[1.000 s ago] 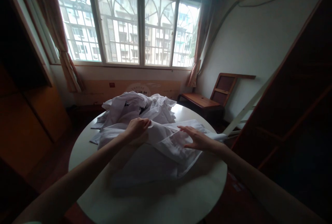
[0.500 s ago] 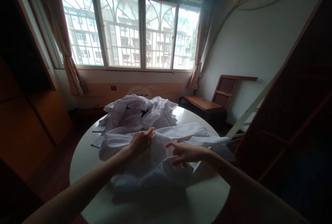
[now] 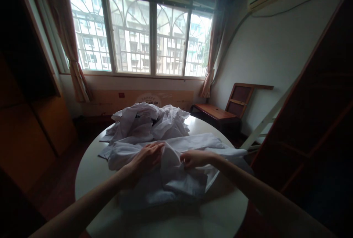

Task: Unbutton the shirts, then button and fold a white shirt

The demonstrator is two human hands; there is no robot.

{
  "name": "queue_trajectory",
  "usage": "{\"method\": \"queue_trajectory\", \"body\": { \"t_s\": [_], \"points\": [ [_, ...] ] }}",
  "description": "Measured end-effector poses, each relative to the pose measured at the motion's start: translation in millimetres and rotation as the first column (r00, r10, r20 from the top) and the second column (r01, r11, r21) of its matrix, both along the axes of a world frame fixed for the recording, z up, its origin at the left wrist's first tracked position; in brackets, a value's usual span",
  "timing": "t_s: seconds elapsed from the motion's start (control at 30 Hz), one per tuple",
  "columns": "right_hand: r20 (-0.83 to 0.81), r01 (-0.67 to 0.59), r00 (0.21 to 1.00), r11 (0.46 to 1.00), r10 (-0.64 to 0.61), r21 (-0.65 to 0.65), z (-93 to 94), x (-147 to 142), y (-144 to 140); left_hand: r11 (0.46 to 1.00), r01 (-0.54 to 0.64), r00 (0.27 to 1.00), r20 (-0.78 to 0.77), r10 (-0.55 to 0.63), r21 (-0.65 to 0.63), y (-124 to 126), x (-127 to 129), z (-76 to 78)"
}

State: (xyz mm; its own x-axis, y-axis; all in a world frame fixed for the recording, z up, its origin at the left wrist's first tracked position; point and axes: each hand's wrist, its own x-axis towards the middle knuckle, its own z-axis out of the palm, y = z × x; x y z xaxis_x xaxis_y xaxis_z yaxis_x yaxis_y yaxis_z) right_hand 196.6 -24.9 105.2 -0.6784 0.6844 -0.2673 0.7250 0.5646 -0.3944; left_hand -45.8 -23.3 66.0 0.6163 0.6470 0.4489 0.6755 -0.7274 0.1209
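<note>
A white garment (image 3: 183, 181), perhaps a shirt, lies spread and rumpled across the round white table (image 3: 92, 183). My left hand (image 3: 150, 154) grips a raised fold near the middle of it, the fingers bent over the cloth. To the right, my right hand (image 3: 197, 158) is closed, with thumb and fingertips pinching an edge of the same garment. Between the hands the fabric stands up in a soft ridge, and a loose flap hangs toward the near side. A long part of the cloth, possibly a sleeve, stretches toward the table's right edge.
A heap of crumpled white clothes (image 3: 132, 126) lies at the table's far side. Behind it are a long printed box (image 3: 106, 98) and barred windows. A low wooden bench (image 3: 216, 111) stands back right, and a dark wooden panel (image 3: 311, 120) slants along the right.
My right hand's fingers, spread before, have closed on the cloth. The near flap has shifted and folded forward. My left hand remains on the fold, its fingers lying flatter.
</note>
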Motion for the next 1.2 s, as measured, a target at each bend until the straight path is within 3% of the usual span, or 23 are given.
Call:
{"method": "queue_trajectory", "body": {
  "t_s": [0.1,0.2,0.3,0.4,0.53,0.63,0.73,0.83,0.93,1.03,1.13,1.17,1.2],
  "points": [
    [-0.348,0.232,0.921,0.965,-0.178,0.120,33.1,11.8,26.6,0.988,-0.145,0.988,0.067,0.141,0.048,-8.6,-3.7,0.5],
    [-0.448,0.321,0.868,0.930,-0.213,0.180,59.6,20.7,51.5,0.979,-0.202,0.979,0.028,0.202,0.009,-18.4,-4.1,4.5],
    [-0.494,0.377,0.839,0.899,-0.230,0.223,67.8,22.7,64.0,0.966,-0.249,0.968,-0.051,0.246,-0.072,-23.7,-0.6,7.2],
    [-0.490,0.388,0.841,0.888,-0.230,0.249,54.9,23.1,60.6,0.942,-0.309,0.947,-0.134,0.292,-0.134,-22.3,2.6,1.5],
    [-0.408,0.338,0.888,0.904,-0.213,0.263,14.8,26.8,42.9,0.935,-0.309,0.941,-0.201,0.274,-0.174,-15.1,5.2,-15.3],
    [-0.149,0.250,0.967,0.887,-0.208,0.388,-13.0,28.9,35.5,0.934,-0.298,0.945,-0.197,0.260,-0.197,-10.8,8.1,-21.1],
    [0.022,0.229,0.961,0.834,-0.277,0.503,-23.1,28.7,39.8,0.927,-0.306,0.942,-0.209,0.262,-0.218,-9.8,11.1,-16.3],
    [-0.084,0.360,0.928,0.814,-0.363,0.455,-17.0,27.1,50.4,0.935,-0.302,0.945,-0.189,0.267,-0.188,-12.2,12.9,-8.3],
    [-0.337,0.546,0.822,0.804,-0.459,0.238,-5.2,24.9,59.7,0.945,-0.298,0.954,-0.071,0.291,-0.135,-18.3,15.3,-3.5],
    [-0.565,0.636,0.681,0.760,-0.467,0.139,4.2,23.9,67.2,0.966,-0.210,0.962,0.147,0.231,-0.148,-32.6,20.8,1.7],
    [-0.638,0.672,0.662,0.689,-0.394,0.271,8.0,25.4,76.2,0.970,0.068,0.935,0.353,0.020,-0.233,-61.3,28.5,14.9],
    [-0.636,0.660,0.679,0.684,-0.367,0.310,7.7,26.2,79.7,0.937,0.206,0.917,0.390,-0.084,-0.282,-73.2,30.8,21.4],
    [-0.629,0.638,0.699,0.694,-0.340,0.334,6.7,27.0,83.3,0.858,0.364,0.893,0.399,-0.210,-0.362,-85.2,32.5,28.5]
  ]
}}
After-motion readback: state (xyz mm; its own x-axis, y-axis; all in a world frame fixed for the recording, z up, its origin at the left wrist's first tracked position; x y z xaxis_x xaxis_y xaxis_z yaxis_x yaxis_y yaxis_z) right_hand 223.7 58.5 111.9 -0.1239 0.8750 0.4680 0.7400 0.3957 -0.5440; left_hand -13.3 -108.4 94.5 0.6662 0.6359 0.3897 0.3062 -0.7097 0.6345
